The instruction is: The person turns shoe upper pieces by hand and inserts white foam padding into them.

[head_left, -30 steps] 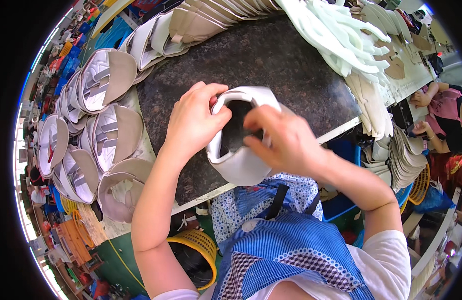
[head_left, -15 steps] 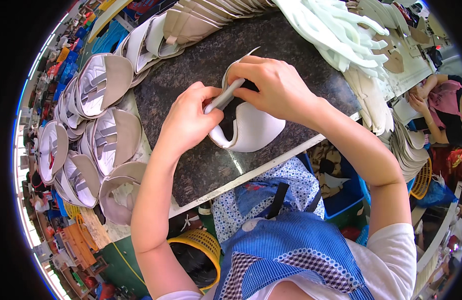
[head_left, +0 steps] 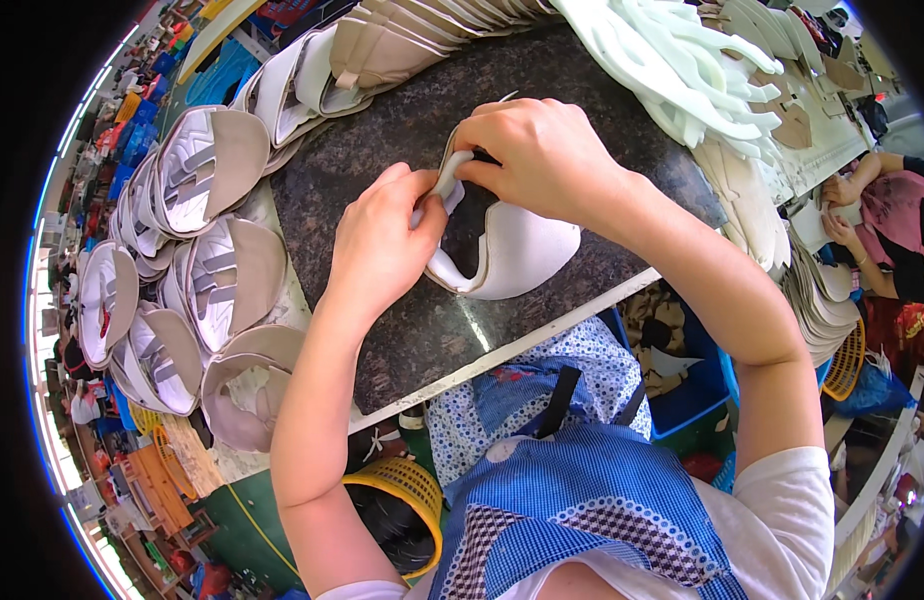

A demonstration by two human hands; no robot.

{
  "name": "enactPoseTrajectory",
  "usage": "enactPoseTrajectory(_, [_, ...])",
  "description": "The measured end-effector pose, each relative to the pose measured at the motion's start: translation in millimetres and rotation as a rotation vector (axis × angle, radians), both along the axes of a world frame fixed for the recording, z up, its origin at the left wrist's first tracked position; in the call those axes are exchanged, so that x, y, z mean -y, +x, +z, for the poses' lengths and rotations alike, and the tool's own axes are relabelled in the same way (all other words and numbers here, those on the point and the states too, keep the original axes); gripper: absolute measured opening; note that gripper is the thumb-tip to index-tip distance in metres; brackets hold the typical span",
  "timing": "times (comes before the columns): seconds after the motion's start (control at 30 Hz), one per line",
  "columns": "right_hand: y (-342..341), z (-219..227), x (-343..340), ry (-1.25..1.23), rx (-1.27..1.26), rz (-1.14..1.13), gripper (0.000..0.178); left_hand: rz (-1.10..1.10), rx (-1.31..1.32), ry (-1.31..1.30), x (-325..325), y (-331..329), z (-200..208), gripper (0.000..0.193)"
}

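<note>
A pale shoe upper (head_left: 527, 250) stands on the dark stone worktop, its curved white side toward me. Both hands pinch a strip of white foam padding (head_left: 450, 180) along the upper's top edge. My left hand (head_left: 387, 230) grips the strip from the left, thumb and fingers closed round it. My right hand (head_left: 542, 155) is closed on the far part of the same edge, fingers curled over it from above. The palms hide much of the upper's far side, and a thin pointed tip shows beyond the right knuckles.
Stacked beige and white shoe uppers (head_left: 207, 170) line the worktop's left and far edges. White foam strips (head_left: 672, 75) are heaped at the far right. Below the front edge are a blue crate (head_left: 687, 400) and a yellow basket (head_left: 407, 490). Another person (head_left: 892, 215) sits at the right.
The foam strip has been bent down closer against the upper's edge. My right hand has shifted slightly left and farther away, and the upper has turned a little.
</note>
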State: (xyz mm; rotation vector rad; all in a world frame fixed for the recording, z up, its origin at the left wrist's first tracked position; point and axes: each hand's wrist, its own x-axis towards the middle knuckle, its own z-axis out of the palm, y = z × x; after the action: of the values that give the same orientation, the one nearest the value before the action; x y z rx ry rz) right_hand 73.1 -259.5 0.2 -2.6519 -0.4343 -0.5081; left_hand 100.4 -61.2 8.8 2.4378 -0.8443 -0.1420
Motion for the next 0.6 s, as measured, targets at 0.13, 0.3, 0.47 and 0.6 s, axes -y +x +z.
enactPoseTrajectory(0.13, [2,11,-1,-0.16,-0.151,-0.073,0.021,0.001,0.028,0.048,3,-2,0,0.026])
enactPoseTrajectory(0.3, [9,5,13,-0.13,0.195,0.101,0.021,-0.001,0.065,0.141,5,-8,4,0.03])
enactPoseTrajectory(0.47, [4,13,14,0.093,0.222,0.2,0.015,0.116,-0.882,-0.812,-41,12,-38,0.092])
enactPoseTrajectory(0.6, [-2,27,-4,0.462,0.307,0.379,0.029,-0.588,-1.44,-1.42,-41,-17,-36,0.09])
